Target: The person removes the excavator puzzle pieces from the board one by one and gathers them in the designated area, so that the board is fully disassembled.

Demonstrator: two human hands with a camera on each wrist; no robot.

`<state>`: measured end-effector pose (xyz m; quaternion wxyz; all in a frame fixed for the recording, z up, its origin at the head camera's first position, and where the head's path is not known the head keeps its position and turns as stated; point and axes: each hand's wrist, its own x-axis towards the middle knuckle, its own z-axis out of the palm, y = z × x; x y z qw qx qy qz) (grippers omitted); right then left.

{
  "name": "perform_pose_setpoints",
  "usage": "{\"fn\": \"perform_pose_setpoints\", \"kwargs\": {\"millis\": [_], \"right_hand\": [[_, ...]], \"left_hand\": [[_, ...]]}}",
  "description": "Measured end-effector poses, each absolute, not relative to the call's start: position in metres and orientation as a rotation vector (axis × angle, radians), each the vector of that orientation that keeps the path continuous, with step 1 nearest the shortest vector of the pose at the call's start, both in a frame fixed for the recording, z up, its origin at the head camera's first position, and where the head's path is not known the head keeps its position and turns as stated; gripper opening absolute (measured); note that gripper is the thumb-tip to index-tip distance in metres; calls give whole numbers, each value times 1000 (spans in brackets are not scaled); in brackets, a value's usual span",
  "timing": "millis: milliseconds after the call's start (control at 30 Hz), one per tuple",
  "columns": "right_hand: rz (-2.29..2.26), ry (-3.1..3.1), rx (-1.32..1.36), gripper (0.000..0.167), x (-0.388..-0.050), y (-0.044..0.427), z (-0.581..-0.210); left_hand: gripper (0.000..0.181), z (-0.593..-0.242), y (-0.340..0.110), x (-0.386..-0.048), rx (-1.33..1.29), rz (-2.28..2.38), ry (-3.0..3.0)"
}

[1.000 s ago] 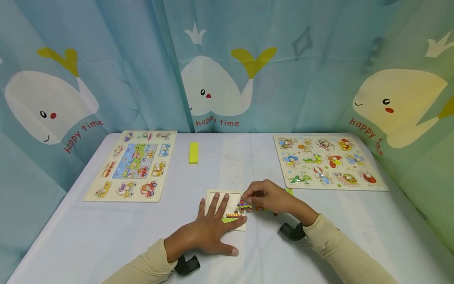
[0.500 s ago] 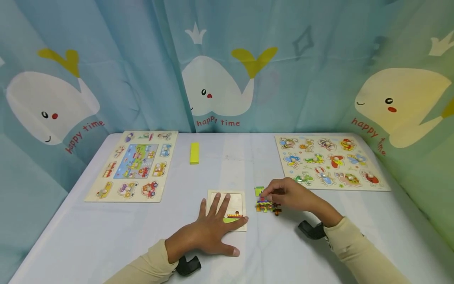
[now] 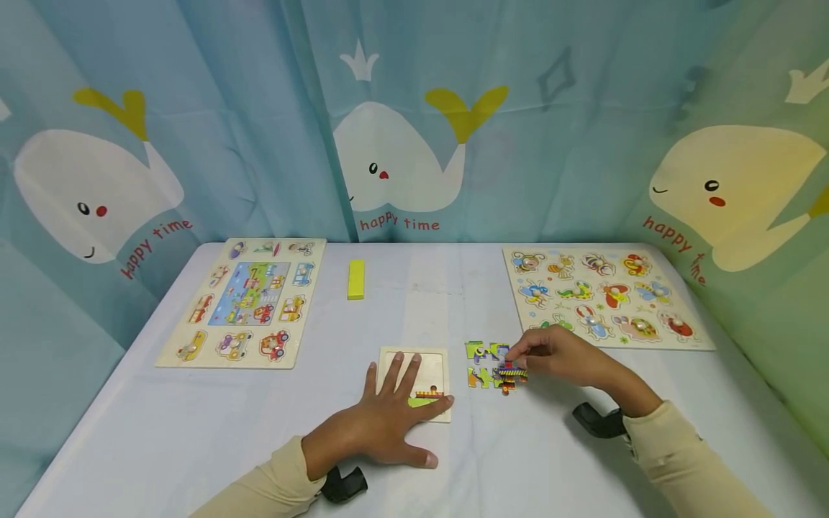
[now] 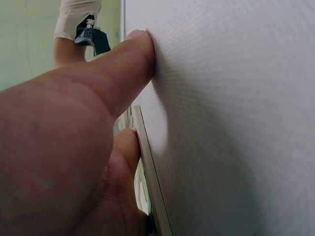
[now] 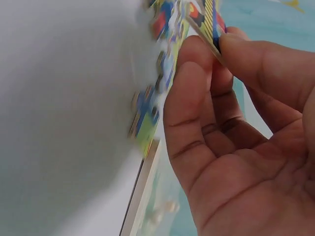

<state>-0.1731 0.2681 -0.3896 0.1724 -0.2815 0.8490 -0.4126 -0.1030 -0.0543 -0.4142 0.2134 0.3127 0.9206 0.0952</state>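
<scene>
My left hand (image 3: 378, 424) lies spread with straight fingers over a small wooden puzzle tray (image 3: 424, 369). A green and red-striped jigsaw piece (image 3: 424, 401) sits in the tray's lower part, partly hidden by the fingers. In the left wrist view the thumb reaches past the tray's edge (image 4: 150, 167) to the white cloth. To the right of the tray, my right hand (image 3: 563, 360) pinches a striped jigsaw piece (image 5: 210, 24) between thumb and fingers. The held piece is above several loose jigsaw pieces (image 3: 479, 377) and partly hides them.
A vehicle peg puzzle board (image 3: 242, 352) lies at the left. At the back right is an insect peg puzzle board (image 3: 612, 327), close behind my right hand. A yellow block (image 3: 356, 279) lies towards the back of the white-covered table (image 3: 414, 316). Whale-printed curtains (image 3: 259, 144) surround it.
My right hand has carried the striped jigsaw piece rightward from the tray's edge to above the loose pieces, uncovering several of them. My left hand stays on the tray.
</scene>
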Motion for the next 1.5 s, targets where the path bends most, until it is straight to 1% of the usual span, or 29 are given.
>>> {"fn": "perform_pose_setpoints", "kwargs": {"millis": [400,567,833,1067,1233,1500], "right_hand": [[-1067,2416,-719,16,-172,287,-395],[-1035,2444,-686,16,-170,286,-393],[-990,2547,-726,15,-170,281,-385],[-1048,2550,-816,17,-171,265,-382],[-1120,2470,-793,17,-169,246,-385],[-1135,2451,-857,17,-171,215,-386]], "left_hand": [[80,-414,-55,-103,866,284,2550],[80,-414,-55,-104,870,288,2546],[80,-413,-55,-103,868,325,2536],[80,-415,-54,-102,918,311,2587],[82,-416,-55,-100,939,329,2630],[81,-413,-81,-100,937,409,2643]]}}
